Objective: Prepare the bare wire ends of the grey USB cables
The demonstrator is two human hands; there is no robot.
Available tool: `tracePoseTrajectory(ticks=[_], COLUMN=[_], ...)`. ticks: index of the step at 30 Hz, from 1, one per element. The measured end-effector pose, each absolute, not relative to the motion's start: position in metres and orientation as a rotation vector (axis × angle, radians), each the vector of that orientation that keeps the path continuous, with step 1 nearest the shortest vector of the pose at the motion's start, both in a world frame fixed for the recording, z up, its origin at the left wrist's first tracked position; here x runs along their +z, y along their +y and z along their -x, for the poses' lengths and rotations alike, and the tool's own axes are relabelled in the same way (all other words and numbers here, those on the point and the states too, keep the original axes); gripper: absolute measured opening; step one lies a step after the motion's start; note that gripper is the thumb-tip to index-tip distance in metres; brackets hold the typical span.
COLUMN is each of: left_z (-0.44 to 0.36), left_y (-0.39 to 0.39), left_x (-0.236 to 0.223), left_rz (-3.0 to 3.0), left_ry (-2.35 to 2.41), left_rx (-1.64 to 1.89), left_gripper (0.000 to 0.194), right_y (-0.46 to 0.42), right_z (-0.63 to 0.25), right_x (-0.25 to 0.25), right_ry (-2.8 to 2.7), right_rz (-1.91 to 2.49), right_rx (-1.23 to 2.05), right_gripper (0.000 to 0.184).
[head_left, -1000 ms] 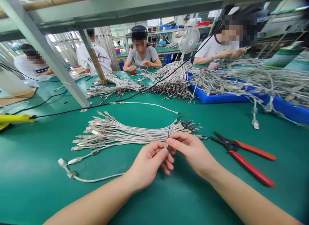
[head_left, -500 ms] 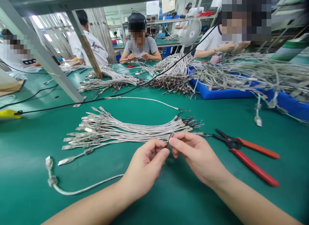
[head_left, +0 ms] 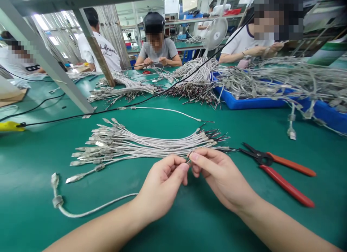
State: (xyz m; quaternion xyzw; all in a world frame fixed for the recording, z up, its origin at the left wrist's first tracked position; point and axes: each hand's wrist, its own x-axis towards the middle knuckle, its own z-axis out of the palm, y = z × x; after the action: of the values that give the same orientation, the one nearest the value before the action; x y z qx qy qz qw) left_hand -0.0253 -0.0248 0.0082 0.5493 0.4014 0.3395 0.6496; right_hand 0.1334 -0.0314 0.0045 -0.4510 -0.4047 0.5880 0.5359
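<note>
Both my hands meet in front of me at the wire end of a white USB cable (head_left: 94, 208). My left hand (head_left: 165, 187) is closed, thumb and forefinger pinching the cable near its end. With a pinch of thumb and forefinger, my right hand (head_left: 217, 172) grips the thin dark wires (head_left: 189, 156) that stick out there. The cable runs behind my left wrist to its USB plug and grey ferrite lump on the left. Just beyond my hands lies a bundle of white USB cables (head_left: 151, 143), plugs to the left, bare wires to the right.
Red-handled pliers (head_left: 282, 176) lie slightly open at the right. A single cable (head_left: 165, 111) lies behind the bundle. Farther back are cable heaps (head_left: 197, 78) and blue trays (head_left: 249, 104). A metal post (head_left: 62, 78) and a black cord (head_left: 135, 112) cross the left side. Several people sit beyond.
The cable's plug end swung left and toward me, away from the bundle. My fingers shifted on the wires, which now point less upright. The view also tilted slightly.
</note>
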Motion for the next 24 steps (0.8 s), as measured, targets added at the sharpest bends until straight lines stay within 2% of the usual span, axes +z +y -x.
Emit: tracePoseTrajectory(ticks=[11,15,24], left_z=[0.0246,0.0213,0.0189], left_y=[-0.0212,-0.0208,-0.0217], left_x=[0.0094,0.0097,0.0071], left_rz=[-1.010,-1.029,-1.055], left_ry=[0.869,0.902,0.960], left_rx=[0.811,0.833,0.916], left_gripper=[0.022,0.020,0.016], right_y=[-0.0282,-0.0299,-0.0336], right_z=[-0.1344,-0.1349,-0.1363], right_x=[0.0078,0.0055,0.0086], right_ry=[-0.982,-1.007,-1.259], right_rz=[1.025,0.980,1.070], right_rx=[1.399,1.414,1.215], right_gripper=[0.020,0.015,0.006])
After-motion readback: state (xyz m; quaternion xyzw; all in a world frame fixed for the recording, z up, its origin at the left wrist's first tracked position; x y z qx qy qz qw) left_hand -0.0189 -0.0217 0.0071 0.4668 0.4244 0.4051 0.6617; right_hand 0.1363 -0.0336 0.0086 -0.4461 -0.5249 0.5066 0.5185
